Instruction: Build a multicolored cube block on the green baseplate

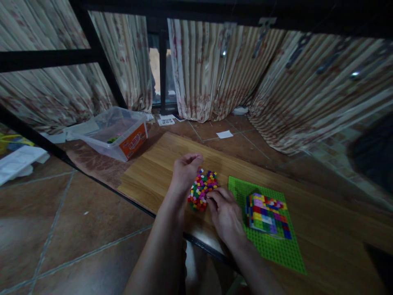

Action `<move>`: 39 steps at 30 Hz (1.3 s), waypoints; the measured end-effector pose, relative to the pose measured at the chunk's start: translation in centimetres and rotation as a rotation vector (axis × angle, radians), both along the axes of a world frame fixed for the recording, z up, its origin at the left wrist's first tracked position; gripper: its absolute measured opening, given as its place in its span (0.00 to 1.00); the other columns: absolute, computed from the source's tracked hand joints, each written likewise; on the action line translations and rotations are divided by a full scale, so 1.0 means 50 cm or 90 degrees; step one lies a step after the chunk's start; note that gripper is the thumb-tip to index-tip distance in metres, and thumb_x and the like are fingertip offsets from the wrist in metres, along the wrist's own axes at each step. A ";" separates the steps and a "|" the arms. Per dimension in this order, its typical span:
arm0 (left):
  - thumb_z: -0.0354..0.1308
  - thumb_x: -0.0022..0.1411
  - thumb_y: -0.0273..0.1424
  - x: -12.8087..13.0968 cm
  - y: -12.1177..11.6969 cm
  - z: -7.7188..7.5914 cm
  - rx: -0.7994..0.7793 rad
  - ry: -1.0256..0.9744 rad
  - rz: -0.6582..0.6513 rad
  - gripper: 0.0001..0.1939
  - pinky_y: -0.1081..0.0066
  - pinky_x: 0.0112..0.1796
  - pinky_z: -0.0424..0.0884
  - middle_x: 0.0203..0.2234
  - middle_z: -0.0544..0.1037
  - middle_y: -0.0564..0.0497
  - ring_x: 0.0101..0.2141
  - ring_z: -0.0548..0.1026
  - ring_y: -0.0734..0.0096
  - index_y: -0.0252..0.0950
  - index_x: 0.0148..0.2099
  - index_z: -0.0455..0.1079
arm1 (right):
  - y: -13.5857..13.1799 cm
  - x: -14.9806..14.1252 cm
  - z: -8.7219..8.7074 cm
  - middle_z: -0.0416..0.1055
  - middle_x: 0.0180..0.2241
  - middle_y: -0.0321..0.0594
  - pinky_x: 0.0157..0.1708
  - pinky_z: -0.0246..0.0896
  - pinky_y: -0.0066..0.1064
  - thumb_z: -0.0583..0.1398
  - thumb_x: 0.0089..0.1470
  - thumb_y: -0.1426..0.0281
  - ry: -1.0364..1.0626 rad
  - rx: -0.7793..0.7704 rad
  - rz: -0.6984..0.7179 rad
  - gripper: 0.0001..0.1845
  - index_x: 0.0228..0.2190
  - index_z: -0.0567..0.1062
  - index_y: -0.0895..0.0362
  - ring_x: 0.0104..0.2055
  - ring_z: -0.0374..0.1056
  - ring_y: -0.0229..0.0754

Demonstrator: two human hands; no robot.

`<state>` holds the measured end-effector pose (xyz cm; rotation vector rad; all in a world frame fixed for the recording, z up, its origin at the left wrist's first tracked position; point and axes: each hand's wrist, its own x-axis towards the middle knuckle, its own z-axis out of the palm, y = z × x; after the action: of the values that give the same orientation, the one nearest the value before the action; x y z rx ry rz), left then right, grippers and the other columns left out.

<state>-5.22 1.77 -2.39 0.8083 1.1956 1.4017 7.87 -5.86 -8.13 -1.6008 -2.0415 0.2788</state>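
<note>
A heap of small, many-coloured building bricks [201,189] lies on the wooden table between my hands. My left hand [186,167] hovers at the heap's far left side, its fingers pinched; whatever they hold is too small to make out. On the near right edge of the heap, my right hand [225,211] has thumb and forefinger pressed together among the bricks. Which brick it grips, if any, cannot be told. To the right, a block built of coloured bricks [267,215] stands on a green studded baseplate [294,256].
A clear plastic box [113,149] with an orange label stands beyond the table's left end. The wooden tabletop [153,164] ends at a dark front edge. Striped curtains [202,69] hang behind, and papers [224,134] lie on the tiled floor. A dark metal bar crosses at left.
</note>
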 end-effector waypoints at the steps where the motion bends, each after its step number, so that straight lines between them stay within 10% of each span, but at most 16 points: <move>1: 0.64 0.47 0.34 0.000 0.000 0.000 -0.004 0.000 -0.001 0.09 0.77 0.22 0.58 0.22 0.74 0.54 0.19 0.63 0.81 0.32 0.30 0.73 | 0.000 -0.001 0.000 0.70 0.36 0.39 0.43 0.62 0.35 0.55 0.57 0.75 -0.004 -0.001 0.000 0.09 0.33 0.76 0.54 0.41 0.65 0.44; 16: 0.62 0.49 0.36 0.006 0.001 -0.028 0.030 0.189 -0.144 0.10 0.76 0.24 0.60 0.20 0.75 0.52 0.22 0.67 0.75 0.33 0.28 0.76 | 0.014 0.025 0.023 0.74 0.39 0.39 0.43 0.64 0.34 0.52 0.60 0.73 0.105 0.044 -0.036 0.13 0.43 0.73 0.52 0.41 0.69 0.43; 39: 0.56 0.55 0.36 0.008 -0.001 -0.033 0.096 0.450 -0.191 0.11 0.74 0.29 0.63 0.23 0.77 0.53 0.27 0.72 0.70 0.35 0.30 0.76 | 0.018 0.029 0.011 0.72 0.32 0.40 0.42 0.63 0.36 0.59 0.55 0.74 0.067 -0.039 -0.083 0.06 0.30 0.76 0.53 0.40 0.68 0.45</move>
<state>-4.82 1.74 -4.06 1.6044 1.4173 0.9837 9.33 -4.98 -7.56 -1.7102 -1.8585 0.3727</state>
